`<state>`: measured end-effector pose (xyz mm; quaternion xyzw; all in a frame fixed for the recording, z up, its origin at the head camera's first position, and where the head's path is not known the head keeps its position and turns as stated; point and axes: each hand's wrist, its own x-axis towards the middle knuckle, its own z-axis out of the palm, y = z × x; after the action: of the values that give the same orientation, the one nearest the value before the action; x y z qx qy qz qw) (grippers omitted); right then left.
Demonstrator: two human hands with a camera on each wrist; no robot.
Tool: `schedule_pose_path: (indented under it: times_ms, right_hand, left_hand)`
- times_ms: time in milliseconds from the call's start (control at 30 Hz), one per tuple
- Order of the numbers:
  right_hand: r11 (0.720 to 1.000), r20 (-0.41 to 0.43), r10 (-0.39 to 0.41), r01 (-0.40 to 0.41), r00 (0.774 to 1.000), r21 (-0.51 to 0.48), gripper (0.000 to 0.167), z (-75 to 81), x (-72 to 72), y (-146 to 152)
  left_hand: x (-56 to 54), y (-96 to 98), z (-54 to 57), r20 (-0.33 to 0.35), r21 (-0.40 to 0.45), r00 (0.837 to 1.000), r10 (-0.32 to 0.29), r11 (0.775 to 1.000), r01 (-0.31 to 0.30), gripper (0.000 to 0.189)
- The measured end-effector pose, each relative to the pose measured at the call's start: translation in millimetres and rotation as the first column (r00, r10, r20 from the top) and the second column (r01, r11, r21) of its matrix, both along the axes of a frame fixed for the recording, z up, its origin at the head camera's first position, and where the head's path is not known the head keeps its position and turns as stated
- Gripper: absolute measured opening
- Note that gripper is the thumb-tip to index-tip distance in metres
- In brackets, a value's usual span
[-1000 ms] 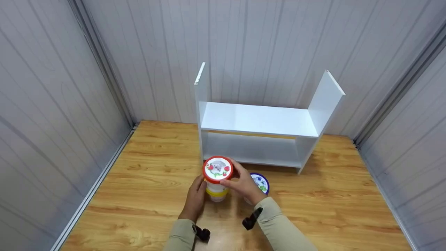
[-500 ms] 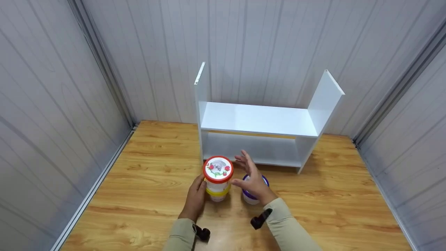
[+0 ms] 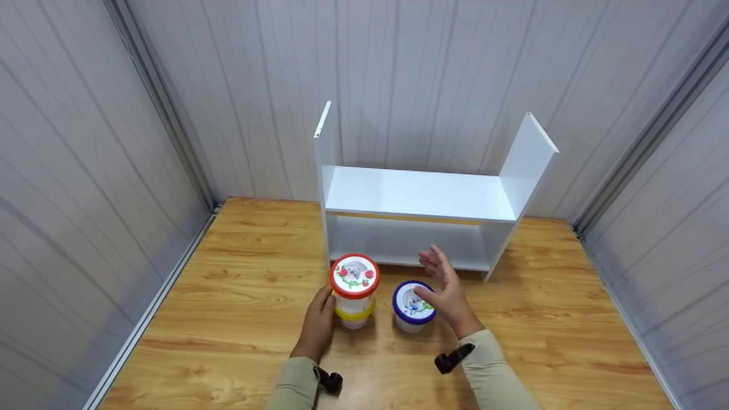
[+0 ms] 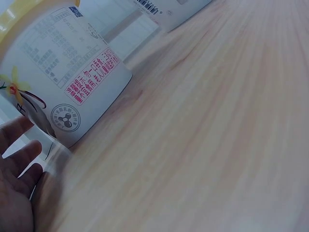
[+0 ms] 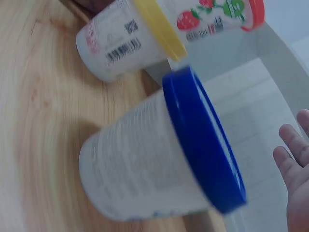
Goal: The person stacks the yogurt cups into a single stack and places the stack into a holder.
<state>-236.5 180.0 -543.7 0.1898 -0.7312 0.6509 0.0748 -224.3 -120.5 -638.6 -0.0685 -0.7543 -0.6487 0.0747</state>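
A red-lidded tub [image 3: 355,277] stands on top of a yellow-lidded tub [image 3: 354,314], making a stack of two on the wooden table. My left hand [image 3: 316,322] is at the stack's left side, its fingers extended along the lower tub [image 4: 72,72]; whether they touch it I cannot tell. To the right of the stack stands a blue-lidded tub [image 3: 414,304], upright and apart from it. Beside that tub my right hand [image 3: 451,296] hovers with spread fingers, holding nothing. In the right wrist view, its fingers [image 5: 292,145] appear past the blue lid [image 5: 203,140].
A white two-tier shelf [image 3: 421,193] with tall side panels stands just behind the tubs. Pale panelled walls [image 3: 273,85] enclose the table [image 3: 245,273] at the back and both sides.
My right hand has let go of the red-lidded tub and moved right, to beside the blue-lidded tub. My left hand and the stack have stayed in place.
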Motion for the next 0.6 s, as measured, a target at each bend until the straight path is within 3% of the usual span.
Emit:
schedule_pose_path:
  times_ms: [267, 600]
  right_hand:
    - [0.997, 0.021, -0.003, 0.004, 1.0, -0.075, 0.087, -29.9, 9.7, 14.9]
    - [0.989, 0.106, -0.022, 0.037, 0.994, -0.144, 0.086, -64.5, 19.5, 9.5]
  left_hand:
    - [1.8, 1.1, -0.7, 0.012, 0.021, 1.0, -0.002, 1.0, 0.002, 0.042]
    - [-0.7, 3.0, -0.6, 0.015, 0.058, 1.0, 0.013, 0.998, -0.014, 0.043]
